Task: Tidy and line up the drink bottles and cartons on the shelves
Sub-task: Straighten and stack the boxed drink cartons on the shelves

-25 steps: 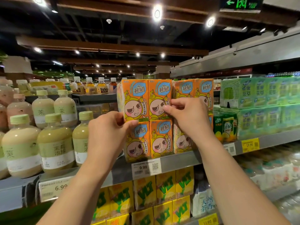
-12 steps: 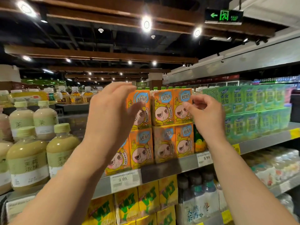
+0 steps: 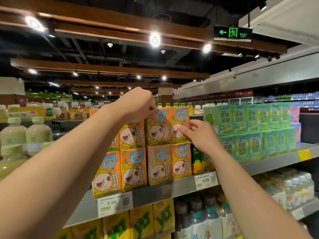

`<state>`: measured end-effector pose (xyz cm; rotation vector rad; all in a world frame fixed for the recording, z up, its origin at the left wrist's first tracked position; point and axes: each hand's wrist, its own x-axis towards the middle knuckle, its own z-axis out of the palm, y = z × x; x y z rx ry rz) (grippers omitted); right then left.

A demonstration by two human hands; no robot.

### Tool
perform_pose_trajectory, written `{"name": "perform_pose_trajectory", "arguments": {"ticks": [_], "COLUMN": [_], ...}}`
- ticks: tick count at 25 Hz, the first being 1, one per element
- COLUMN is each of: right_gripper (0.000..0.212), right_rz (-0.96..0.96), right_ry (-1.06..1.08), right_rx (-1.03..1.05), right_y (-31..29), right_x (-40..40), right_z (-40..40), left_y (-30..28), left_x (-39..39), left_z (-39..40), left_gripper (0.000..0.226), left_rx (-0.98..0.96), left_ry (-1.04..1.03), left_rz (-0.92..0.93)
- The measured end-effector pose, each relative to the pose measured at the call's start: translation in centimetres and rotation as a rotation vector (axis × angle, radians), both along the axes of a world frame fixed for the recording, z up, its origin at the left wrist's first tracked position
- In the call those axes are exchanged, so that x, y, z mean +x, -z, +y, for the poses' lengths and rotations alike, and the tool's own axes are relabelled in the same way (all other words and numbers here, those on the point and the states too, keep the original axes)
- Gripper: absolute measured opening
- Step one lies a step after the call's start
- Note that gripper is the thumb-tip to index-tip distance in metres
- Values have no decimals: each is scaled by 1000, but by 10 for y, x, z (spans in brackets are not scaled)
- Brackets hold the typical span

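Carton stack (image 3: 150,152), orange, two tiers, on shelf (image 3: 172,191) left of green tea packs (image 3: 255,131). I judge upper right carton pack (image 3: 168,125) in hand. Left hand (image 3: 138,105) fingers curled on top left corner. Right hand (image 3: 201,135) thumb and fingers clamped on right edge. Advice: push evenly, square with lower tier.

cartoon cartons (image 3: 151,149) stacked two high on the shelf (image 3: 164,192), bottles (image 3: 25,135) left, tea packs (image 3: 255,131) right

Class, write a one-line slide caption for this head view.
Both hands grip an upper orange carton pack on the shelf.
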<state>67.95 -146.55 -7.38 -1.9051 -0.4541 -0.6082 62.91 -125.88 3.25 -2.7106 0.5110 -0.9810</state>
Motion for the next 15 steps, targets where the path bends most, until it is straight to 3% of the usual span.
{"name": "perform_pose_trajectory", "arguments": {"ticks": [15], "right_gripper": [31], "right_rz": [3], "right_ry": [-60], "right_rx": [8], "right_y": [1], "right_x": [-8], "right_z": [-6], "left_y": [11], "left_x": [-5], "left_z": [10], "left_gripper": [25], "left_rx": [-191], "left_ry": [143], "left_rz": [-93]}}
